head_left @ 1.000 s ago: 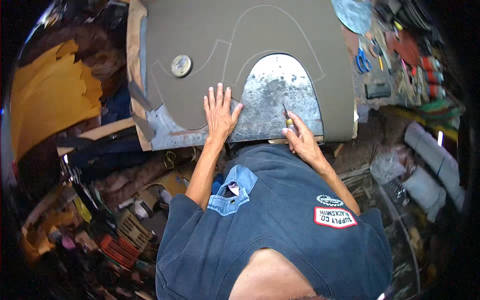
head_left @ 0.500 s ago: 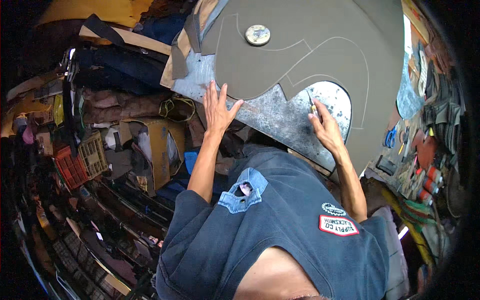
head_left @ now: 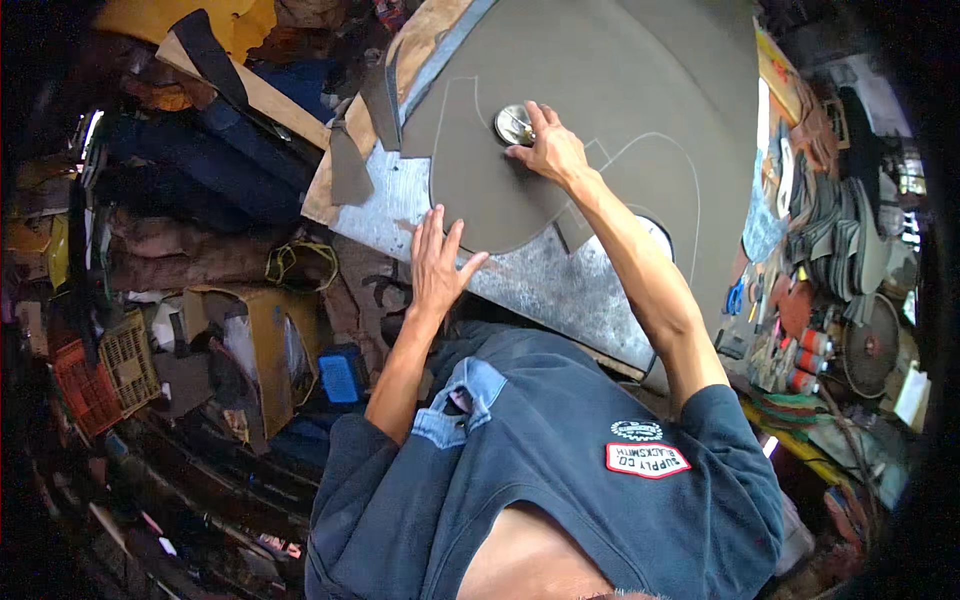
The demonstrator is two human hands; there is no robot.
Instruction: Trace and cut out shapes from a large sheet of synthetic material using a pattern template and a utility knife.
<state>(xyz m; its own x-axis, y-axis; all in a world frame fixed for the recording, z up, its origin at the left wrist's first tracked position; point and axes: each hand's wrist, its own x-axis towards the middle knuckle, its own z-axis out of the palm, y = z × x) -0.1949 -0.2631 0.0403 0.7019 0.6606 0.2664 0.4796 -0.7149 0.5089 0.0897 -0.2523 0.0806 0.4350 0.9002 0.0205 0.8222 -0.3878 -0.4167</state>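
Note:
A large dark grey-brown sheet (head_left: pixel 560 50) with thin pale curved outlines drawn on it lies over a worn metal-topped table (head_left: pixel 560 290). Its near edge is cut in a curve, with metal showing beyond. My left hand (head_left: pixel 437 268) lies flat at that edge, fingers spread, partly on the bare metal. On the sheet sits a round, shiny metal disc (head_left: pixel 510 125). My right hand (head_left: pixel 555 150) has thumb and fingers about its right side. Whether the small pointed tool is still in this hand, I cannot make out. My right forearm crosses over the cut-out.
Dark strips and a wooden board (head_left: pixel 265 105) stick out at the table's left. Blue scissors (head_left: pixel 735 297), several small tools and dark curved pieces (head_left: pixel 850 235) lie at the right. A cardboard box (head_left: pixel 265 350) and plastic crates (head_left: pixel 130 360) stand at the lower left.
My right hand has moved from the cut-out, where it held a small pointed tool, up and left to the metal disc. The left hand stays at the sheet's edge. The view has shifted.

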